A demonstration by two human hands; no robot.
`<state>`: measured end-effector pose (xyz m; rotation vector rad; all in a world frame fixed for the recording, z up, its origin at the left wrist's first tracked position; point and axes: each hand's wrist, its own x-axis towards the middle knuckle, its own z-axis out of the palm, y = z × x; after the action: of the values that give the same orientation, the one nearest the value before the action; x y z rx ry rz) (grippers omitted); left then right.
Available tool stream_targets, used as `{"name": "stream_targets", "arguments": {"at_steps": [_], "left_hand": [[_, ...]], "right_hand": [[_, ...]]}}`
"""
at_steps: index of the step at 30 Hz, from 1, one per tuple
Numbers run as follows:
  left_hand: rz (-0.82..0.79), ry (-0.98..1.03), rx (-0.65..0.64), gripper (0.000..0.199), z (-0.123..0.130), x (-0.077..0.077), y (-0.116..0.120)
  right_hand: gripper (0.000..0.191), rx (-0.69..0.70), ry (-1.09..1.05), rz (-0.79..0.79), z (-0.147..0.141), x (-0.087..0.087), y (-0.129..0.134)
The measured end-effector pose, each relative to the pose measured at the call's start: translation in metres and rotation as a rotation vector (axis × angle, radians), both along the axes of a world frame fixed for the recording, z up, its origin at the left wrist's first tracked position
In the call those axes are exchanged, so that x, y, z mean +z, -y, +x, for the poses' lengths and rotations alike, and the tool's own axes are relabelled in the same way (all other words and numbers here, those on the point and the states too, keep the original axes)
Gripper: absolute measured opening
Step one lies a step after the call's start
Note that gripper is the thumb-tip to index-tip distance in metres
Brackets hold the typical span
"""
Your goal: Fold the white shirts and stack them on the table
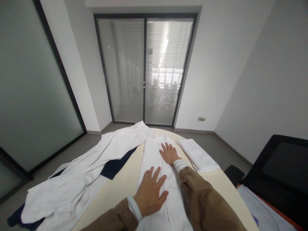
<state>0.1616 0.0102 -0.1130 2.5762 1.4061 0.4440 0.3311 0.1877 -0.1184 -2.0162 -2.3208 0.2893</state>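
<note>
Your left hand [149, 193] and right hand [169, 153] lie flat and open, fingers spread, pressing on but not gripping a white shirt [151, 157] on the pale tabletop [125, 189]. Rumpled white coat [72, 170] over navy cloth [117, 165] just left; folded white cloth [197, 155] just right.

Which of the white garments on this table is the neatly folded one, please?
The folded white cloth on the right, a tidy flat rectangle; the white garment under the left hand lies spread out, the white coat on the left rumpled.
</note>
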Motion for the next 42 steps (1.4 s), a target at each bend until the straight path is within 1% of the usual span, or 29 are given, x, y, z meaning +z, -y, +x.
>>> {"name": "stream_targets", "arguments": {"at_steps": [5, 8, 11, 15, 17, 18, 19, 22, 24, 25, 28, 29, 31, 32, 33, 35, 37, 38, 40, 42], "left_hand": [[-0.002, 0.006, -0.001, 0.063, 0.001, -0.003, 0.000], [-0.001, 0.005, -0.010, 0.070, 0.001, -0.005, -0.002], [0.001, 0.005, -0.007, 0.073, 0.001, -0.006, -0.006], [0.030, -0.001, 0.011, 0.064, 0.001, -0.006, -0.010], [0.049, -0.006, 0.025, 0.057, 0.003, -0.005, -0.011], [0.058, -0.007, 0.029, 0.055, 0.003, -0.004, -0.011], [0.069, -0.004, 0.033, 0.052, 0.004, -0.004, -0.011], [0.099, 0.040, 0.042, 0.048, 0.005, -0.001, -0.017], [0.117, 0.109, 0.094, 0.046, 0.000, 0.001, -0.027], [0.125, 0.153, 0.145, 0.045, -0.005, 0.002, -0.034], [0.187, 0.298, 0.382, 0.043, -0.026, 0.003, -0.058], [0.164, 0.354, 0.447, 0.045, -0.034, 0.002, -0.066], [0.022, 0.439, 0.555, 0.047, -0.048, 0.002, -0.078], [-0.052, 0.464, 0.582, 0.046, -0.053, 0.001, -0.082], [-0.125, 0.488, 0.592, 0.044, -0.057, 0.001, -0.085], [-0.234, 0.516, 0.576, 0.033, -0.059, 0.002, -0.089], [-0.303, 0.531, 0.549, 0.023, -0.059, 0.004, -0.089], [-0.332, 0.536, 0.541, 0.022, -0.058, 0.005, -0.089], [-0.417, 0.554, 0.535, 0.022, -0.056, 0.008, -0.087], [-0.515, 0.583, 0.526, 0.025, -0.056, 0.010, -0.084]], "right_hand": [[0.061, 0.036, -0.130, -0.011, -0.006, 0.009, 0.005], [0.064, 0.080, -0.125, -0.001, -0.009, 0.007, 0.006], [0.064, 0.090, -0.091, 0.042, -0.010, 0.003, 0.005], [0.066, 0.127, -0.130, -0.018, -0.003, 0.005, 0.000], [0.062, 0.141, -0.142, -0.031, 0.004, 0.009, 0.000], [0.059, 0.116, -0.131, -0.012, 0.009, 0.011, 0.001], [0.055, 0.063, -0.126, 0.019, 0.014, 0.013, 0.003], [0.052, -0.128, -0.174, 0.107, 0.031, 0.013, 0.011], [0.052, -0.176, -0.238, 0.123, 0.043, 0.012, 0.016], [0.052, -0.179, -0.260, 0.124, 0.048, 0.011, 0.019], [0.055, -0.212, -0.319, 0.118, 0.062, 0.008, 0.022], [0.056, -0.228, -0.342, 0.110, 0.066, 0.007, 0.023], [0.058, -0.256, -0.383, 0.091, 0.071, 0.007, 0.022], [0.058, -0.265, -0.400, 0.082, 0.073, 0.007, 0.021], [0.055, -0.270, -0.413, 0.070, 0.074, 0.008, 0.021], [0.040, -0.262, -0.431, 0.044, 0.077, 0.013, 0.021], [0.022, -0.240, -0.437, 0.017, 0.081, 0.020, 0.023], [0.018, -0.223, -0.442, 0.000, 0.084, 0.024, 0.025], [0.021, -0.185, -0.479, -0.062, 0.088, 0.032, 0.029], [0.022, -0.176, -0.566, -0.180, 0.091, 0.039, 0.035]]}}
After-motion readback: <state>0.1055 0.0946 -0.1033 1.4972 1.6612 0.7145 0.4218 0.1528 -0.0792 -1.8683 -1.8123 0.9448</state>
